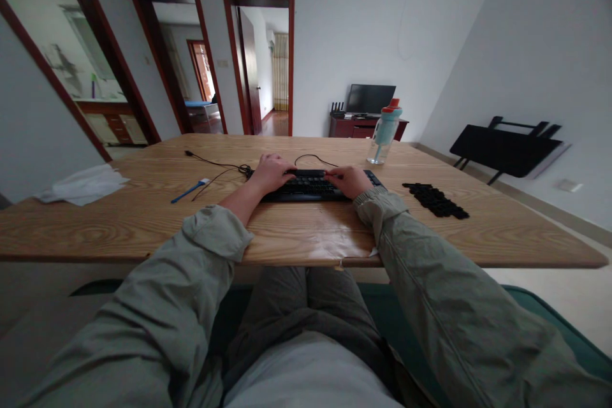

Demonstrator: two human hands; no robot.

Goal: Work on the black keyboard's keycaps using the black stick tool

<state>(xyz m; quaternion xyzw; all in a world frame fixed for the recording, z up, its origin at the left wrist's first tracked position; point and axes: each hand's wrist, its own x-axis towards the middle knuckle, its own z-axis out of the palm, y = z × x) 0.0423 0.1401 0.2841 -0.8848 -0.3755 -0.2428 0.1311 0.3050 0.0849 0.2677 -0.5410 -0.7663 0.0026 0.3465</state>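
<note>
A black keyboard (306, 190) lies flat on the wooden table in front of me. At its left end, my left hand (271, 173) grips it, the thumb reaching along the upper edge and the other fingers partly hidden behind. My right hand (351, 181) is closed over the right half, its fingertips pinched together at the top row. Whatever is between those fingertips is too small to make out. Off to the right sits a spread of small black pieces (435, 199) that look like loose keycaps.
A blue brush-like tool (188, 192) and a black cable (217, 162) lie left of the keyboard. White tissue (86, 183) rests at the table's far left. Behind, at the right, stands a water bottle (385, 132). The wooden table's (296, 236) front edge is close to my lap.
</note>
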